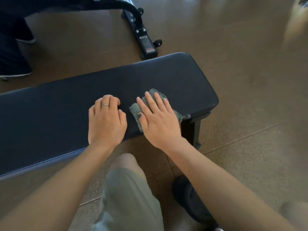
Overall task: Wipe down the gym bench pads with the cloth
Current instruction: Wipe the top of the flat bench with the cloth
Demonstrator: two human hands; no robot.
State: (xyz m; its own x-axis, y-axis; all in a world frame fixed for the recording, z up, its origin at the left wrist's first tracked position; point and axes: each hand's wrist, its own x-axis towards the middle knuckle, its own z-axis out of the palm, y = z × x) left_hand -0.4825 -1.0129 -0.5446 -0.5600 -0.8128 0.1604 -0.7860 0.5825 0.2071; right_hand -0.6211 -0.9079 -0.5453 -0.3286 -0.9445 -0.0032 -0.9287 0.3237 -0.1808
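Head view looks down on a brown speckled floor point(250, 105) with thin seams, on which a long dark bench pad point(66, 114) runs from the left edge to a rounded end on the right, slanting slightly away toward the far right. Its surface carries a fine woven texture, and a dark metal leg point(191, 130) drops from under its near right corner. Beyond it, at the far centre, the black frame point(143, 37) of another piece of gym equipment stands on the floor with 2 small wheels. At the far left, dark trousers and shoes point(15, 64) of another person show. Near the bottom centre, the wearer's knee in pale green shorts point(126, 197) and a black shoe point(188, 197) appear. The right hand point(158, 120) lies flat, fingers spread and extended, pressing the green textured cloth point(135, 112) onto the pad near its right end; the cloth's edges stick out past the fingertips and the thumb. The left hand point(106, 119) rests on the pad just left of the cloth, fingers curled under, holding nothing, with 1 thin ring point(105, 105) on a finger.
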